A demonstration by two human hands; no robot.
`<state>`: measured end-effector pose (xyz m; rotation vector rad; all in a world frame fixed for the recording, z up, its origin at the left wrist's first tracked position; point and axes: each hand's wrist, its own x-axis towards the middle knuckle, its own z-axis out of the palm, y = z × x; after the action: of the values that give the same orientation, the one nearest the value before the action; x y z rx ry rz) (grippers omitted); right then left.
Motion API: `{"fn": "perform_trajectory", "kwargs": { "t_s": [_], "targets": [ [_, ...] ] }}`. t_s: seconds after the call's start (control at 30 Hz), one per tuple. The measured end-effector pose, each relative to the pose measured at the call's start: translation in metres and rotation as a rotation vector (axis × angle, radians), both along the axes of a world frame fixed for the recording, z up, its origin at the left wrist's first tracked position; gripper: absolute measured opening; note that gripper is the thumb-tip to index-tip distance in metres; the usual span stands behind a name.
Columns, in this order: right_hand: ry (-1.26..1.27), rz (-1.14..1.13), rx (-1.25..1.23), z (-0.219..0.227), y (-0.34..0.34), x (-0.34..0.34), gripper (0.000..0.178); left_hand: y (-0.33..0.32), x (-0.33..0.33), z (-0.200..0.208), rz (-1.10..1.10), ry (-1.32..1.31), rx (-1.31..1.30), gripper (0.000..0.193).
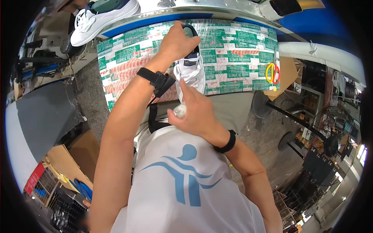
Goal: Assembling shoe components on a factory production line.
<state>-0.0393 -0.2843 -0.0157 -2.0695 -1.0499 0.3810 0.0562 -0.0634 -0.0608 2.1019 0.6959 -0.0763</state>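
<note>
A white sneaker (194, 77) with white laces and a dark lining lies on the taped worktop (233, 46), its toe toward me. At its heel, my left hand (176, 42) grips the collar, thumb laid across the opening. My right hand (200, 112) is by the toe, at the worktop's near edge. Between its thumb and fingers is a crumpled whitish wad (180, 110), perhaps paper; its index finger extends along the side of the sneaker. The hand covers part of the toe.
Another white sneaker (91, 25) with a green lining rests at the far left, on the metal-edged line (155, 13) behind the worktop. Scissors with yellow and red handles (276, 77) lie at the worktop's right end. Beyond them is a cardboard piece (289, 73).
</note>
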Motion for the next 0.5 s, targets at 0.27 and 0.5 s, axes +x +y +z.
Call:
{"fn": "perform_trajectory", "kwargs": {
  "t_s": [0.27, 0.5],
  "targets": [
    [-0.138, 0.111, -0.094, 0.014, -0.038, 0.037, 0.103, -0.002, -0.001, 0.000, -0.033, -0.026, -0.046, 0.095],
    [-0.161, 0.156, -0.271, 0.034, -0.048, 0.034, 0.102, 0.014, -0.003, 0.014, -0.072, -0.028, -0.123, 0.093]
  ]
}}
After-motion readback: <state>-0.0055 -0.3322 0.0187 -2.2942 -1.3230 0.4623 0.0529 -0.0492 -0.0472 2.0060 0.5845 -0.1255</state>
